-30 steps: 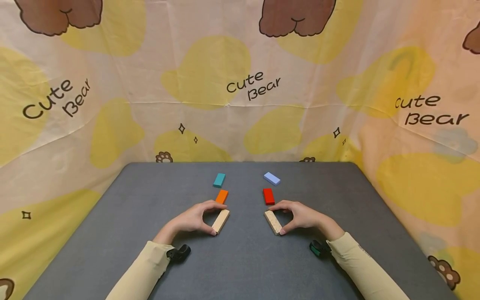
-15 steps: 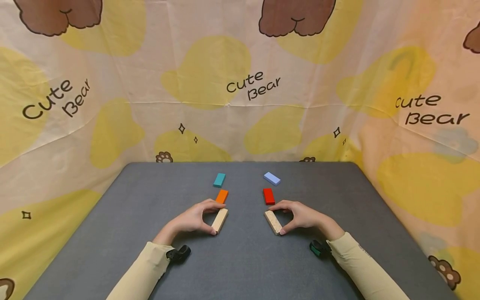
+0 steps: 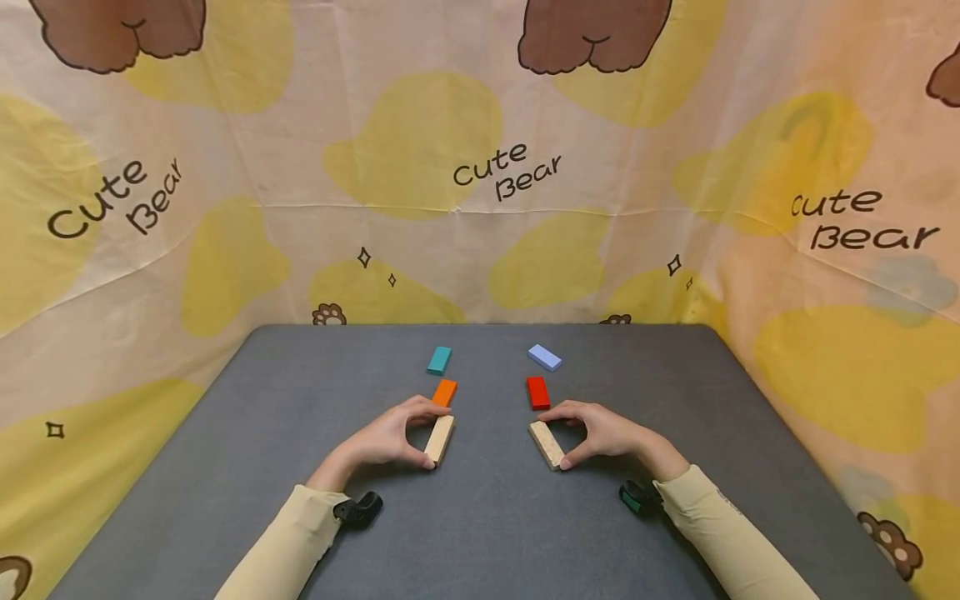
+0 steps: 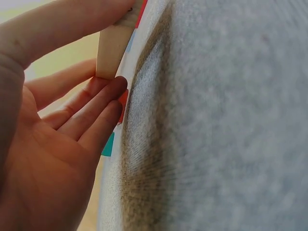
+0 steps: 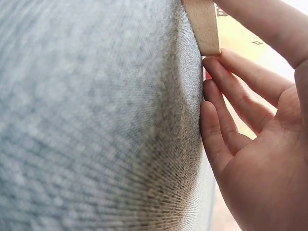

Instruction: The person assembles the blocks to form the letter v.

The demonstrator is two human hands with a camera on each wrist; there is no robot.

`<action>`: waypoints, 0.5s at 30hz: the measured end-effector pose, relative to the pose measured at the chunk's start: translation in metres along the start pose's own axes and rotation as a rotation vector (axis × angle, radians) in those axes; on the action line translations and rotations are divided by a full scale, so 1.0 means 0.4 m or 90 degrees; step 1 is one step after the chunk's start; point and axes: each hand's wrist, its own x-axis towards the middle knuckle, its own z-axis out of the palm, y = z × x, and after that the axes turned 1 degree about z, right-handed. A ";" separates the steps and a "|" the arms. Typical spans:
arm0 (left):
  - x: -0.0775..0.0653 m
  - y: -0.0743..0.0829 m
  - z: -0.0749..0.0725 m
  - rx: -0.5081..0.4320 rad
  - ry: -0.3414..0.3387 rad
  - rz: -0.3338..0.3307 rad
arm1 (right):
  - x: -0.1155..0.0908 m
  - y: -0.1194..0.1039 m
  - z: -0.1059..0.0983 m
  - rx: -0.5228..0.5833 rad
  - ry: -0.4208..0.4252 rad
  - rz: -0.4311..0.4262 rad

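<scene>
My left hand (image 3: 384, 437) pinches a plain wooden block (image 3: 440, 440) by its two ends, thumb at the near end and fingers at the far end. Opposite it, my right hand (image 3: 609, 432) holds a second plain wooden block (image 3: 547, 444) the same way. Both blocks slant, with a gap of bare table between them. The left wrist view shows the thumb and fingers on the wooden block (image 4: 111, 50), its lower end near the cloth-like surface. In the right wrist view, part of the other wooden block (image 5: 204, 31) shows; its upper part is cut off.
Beyond the left hand lie an orange block (image 3: 444, 392) and a teal block (image 3: 439, 360). A red block (image 3: 537, 393) and a light blue block (image 3: 544, 357) lie beyond the right hand. A printed curtain (image 3: 420, 150) hangs behind the grey table (image 3: 480, 533).
The block in my left hand has shifted slightly left and turned a little more upright in the head view. My right hand and its block have stayed put.
</scene>
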 end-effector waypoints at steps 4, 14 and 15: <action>0.000 -0.001 0.002 -0.006 0.007 0.003 | 0.000 0.000 0.001 0.001 0.000 0.000; -0.002 0.014 0.004 0.003 0.017 -0.021 | -0.001 -0.001 0.002 0.001 -0.003 0.003; -0.002 0.015 0.004 0.003 0.018 -0.020 | -0.001 -0.001 0.001 0.002 -0.003 0.003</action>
